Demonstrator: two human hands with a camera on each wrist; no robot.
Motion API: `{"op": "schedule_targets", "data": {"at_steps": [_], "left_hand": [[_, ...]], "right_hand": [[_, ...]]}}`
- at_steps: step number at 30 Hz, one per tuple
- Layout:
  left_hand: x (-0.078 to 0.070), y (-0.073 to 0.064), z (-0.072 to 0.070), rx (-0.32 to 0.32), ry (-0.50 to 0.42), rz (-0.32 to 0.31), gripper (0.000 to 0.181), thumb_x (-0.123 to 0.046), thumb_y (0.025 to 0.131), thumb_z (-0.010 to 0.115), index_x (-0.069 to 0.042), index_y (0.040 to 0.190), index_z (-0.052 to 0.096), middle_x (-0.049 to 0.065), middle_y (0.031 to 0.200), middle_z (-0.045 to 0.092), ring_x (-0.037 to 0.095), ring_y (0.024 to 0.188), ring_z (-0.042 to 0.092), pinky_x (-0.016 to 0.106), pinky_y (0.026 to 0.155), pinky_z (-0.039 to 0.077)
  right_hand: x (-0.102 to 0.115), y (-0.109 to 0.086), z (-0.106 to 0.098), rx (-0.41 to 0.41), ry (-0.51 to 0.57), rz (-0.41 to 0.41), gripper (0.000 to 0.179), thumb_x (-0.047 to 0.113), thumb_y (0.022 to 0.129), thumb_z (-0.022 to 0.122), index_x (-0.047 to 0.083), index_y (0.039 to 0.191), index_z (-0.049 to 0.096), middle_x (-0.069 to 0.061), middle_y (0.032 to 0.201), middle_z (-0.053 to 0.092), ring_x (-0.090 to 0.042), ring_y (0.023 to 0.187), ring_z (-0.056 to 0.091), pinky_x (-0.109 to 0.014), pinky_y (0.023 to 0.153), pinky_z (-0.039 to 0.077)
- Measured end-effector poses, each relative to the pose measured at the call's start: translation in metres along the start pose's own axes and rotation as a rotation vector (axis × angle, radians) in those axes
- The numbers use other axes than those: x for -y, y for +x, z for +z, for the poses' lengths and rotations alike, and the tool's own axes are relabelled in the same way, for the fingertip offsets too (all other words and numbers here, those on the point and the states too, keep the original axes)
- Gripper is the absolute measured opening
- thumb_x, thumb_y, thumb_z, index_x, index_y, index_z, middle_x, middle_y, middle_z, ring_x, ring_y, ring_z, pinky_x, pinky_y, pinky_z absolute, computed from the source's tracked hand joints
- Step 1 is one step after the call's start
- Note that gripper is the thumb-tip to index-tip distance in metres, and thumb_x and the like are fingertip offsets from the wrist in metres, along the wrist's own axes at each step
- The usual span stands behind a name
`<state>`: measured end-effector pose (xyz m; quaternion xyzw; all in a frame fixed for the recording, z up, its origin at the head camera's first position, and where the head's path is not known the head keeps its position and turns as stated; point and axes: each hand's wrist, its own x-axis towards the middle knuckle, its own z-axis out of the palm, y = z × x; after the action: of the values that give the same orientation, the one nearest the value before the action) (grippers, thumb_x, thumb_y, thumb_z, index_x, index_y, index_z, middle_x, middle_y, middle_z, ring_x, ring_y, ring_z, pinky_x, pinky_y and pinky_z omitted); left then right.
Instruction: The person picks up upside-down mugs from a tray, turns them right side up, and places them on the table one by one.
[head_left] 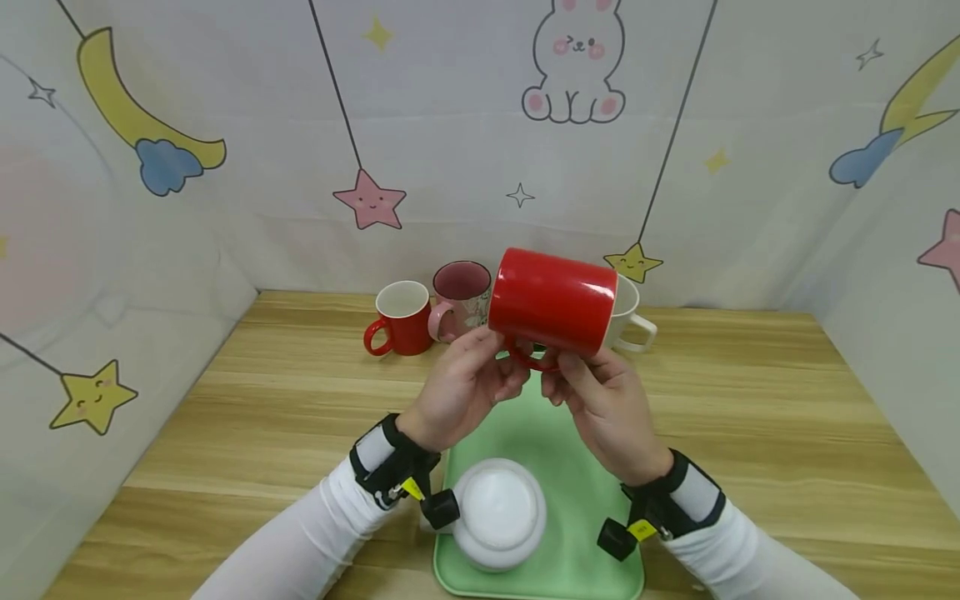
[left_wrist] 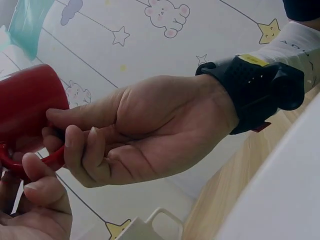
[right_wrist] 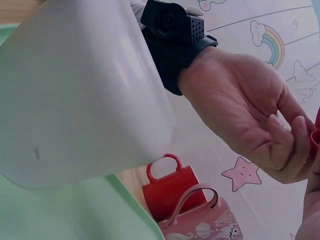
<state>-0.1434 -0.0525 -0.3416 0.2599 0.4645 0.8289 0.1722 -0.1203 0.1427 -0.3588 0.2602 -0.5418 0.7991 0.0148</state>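
Left hand (head_left: 465, 383) and right hand (head_left: 611, 408) pinch red mug (head_left: 555, 300) — white mug (head_left: 625, 315) behind (part-hidden).

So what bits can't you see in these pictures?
Inside of the glossy red mug held sideways: head view; its own wall hides it.
One end of that mug: left wrist view; cut off by the left edge.
Left part of the white mug with a squarish handle: head view; the held mug covers it.
Part of the pink mug with printed pictures: right wrist view; cut off by the bottom edge.
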Motion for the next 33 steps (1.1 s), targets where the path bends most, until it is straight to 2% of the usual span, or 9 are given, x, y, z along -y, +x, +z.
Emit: {"op": "schedule_targets", "data": {"at_steps": [5, 9, 14, 20, 26, 30, 33], "left_hand": [[-0.004, 0.000, -0.005, -0.054, 0.062, 0.012, 0.020, -0.017, 0.107, 0.041, -0.009, 0.120, 0.056, 0.009, 0.086, 0.054, 0.019, 0.074, 0.050, 0.026, 0.065, 0.040], [-0.007, 0.000, -0.010, -0.087, 0.123, 0.033, 0.020, -0.015, 0.106, 0.044, -0.008, 0.121, 0.056, 0.008, 0.098, 0.057, 0.020, 0.076, 0.052, 0.026, 0.065, 0.040], [-0.014, 0.000, -0.016, -0.111, 0.223, 0.082, 0.029, -0.013, 0.104, 0.046, 0.001, 0.129, 0.051, 0.014, 0.113, 0.054, 0.019, 0.079, 0.054, 0.025, 0.066, 0.044], [-0.022, -0.002, -0.026, -0.140, 0.483, 0.181, 0.032, -0.011, 0.103, 0.050, 0.006, 0.131, 0.050, 0.019, 0.118, 0.057, 0.025, 0.091, 0.061, 0.030, 0.075, 0.050], [-0.028, -0.004, -0.037, -0.168, 0.691, 0.276, 0.031, -0.006, 0.100, 0.055, 0.005, 0.129, 0.053, 0.013, 0.123, 0.058, 0.031, 0.106, 0.058, 0.036, 0.090, 0.050], [-0.030, -0.008, -0.043, -0.194, 0.839, 0.282, 0.031, -0.010, 0.100, 0.059, -0.003, 0.130, 0.056, 0.005, 0.118, 0.060, 0.025, 0.105, 0.057, 0.038, 0.086, 0.049], [-0.030, -0.011, -0.047, -0.213, 0.943, 0.282, 0.032, -0.013, 0.099, 0.062, -0.010, 0.130, 0.057, 0.005, 0.116, 0.060, 0.022, 0.102, 0.056, 0.040, 0.081, 0.049]], "right_hand": [[0.007, -0.001, -0.007, 0.005, -0.051, -0.022, 0.024, 0.004, 0.105, 0.046, -0.002, 0.126, 0.055, -0.012, 0.100, 0.055, -0.023, 0.082, 0.056, -0.028, 0.075, 0.052], [0.014, 0.000, -0.015, 0.008, -0.124, -0.081, 0.026, 0.000, 0.104, 0.045, -0.006, 0.128, 0.054, -0.013, 0.098, 0.057, -0.024, 0.081, 0.057, -0.030, 0.074, 0.053], [0.026, 0.002, -0.028, -0.014, -0.220, -0.160, 0.030, -0.005, 0.102, 0.046, -0.008, 0.130, 0.054, -0.015, 0.094, 0.059, -0.025, 0.079, 0.059, -0.031, 0.072, 0.055], [0.041, 0.005, -0.049, -0.060, -0.298, -0.213, 0.028, -0.010, 0.099, 0.048, -0.013, 0.126, 0.056, -0.018, 0.090, 0.059, -0.026, 0.076, 0.059, -0.030, 0.069, 0.055], [0.051, 0.002, -0.077, -0.153, -0.412, -0.226, 0.028, -0.012, 0.096, 0.052, -0.011, 0.123, 0.060, -0.020, 0.091, 0.063, -0.026, 0.074, 0.060, -0.028, 0.066, 0.055], [0.057, -0.001, -0.096, -0.220, -0.485, -0.217, 0.029, -0.009, 0.096, 0.055, -0.009, 0.124, 0.062, -0.020, 0.096, 0.065, -0.025, 0.074, 0.062, -0.026, 0.066, 0.055], [0.063, -0.003, -0.108, -0.279, -0.522, -0.210, 0.027, -0.005, 0.096, 0.058, -0.008, 0.122, 0.064, -0.021, 0.097, 0.064, -0.024, 0.073, 0.062, -0.026, 0.066, 0.056]]}}
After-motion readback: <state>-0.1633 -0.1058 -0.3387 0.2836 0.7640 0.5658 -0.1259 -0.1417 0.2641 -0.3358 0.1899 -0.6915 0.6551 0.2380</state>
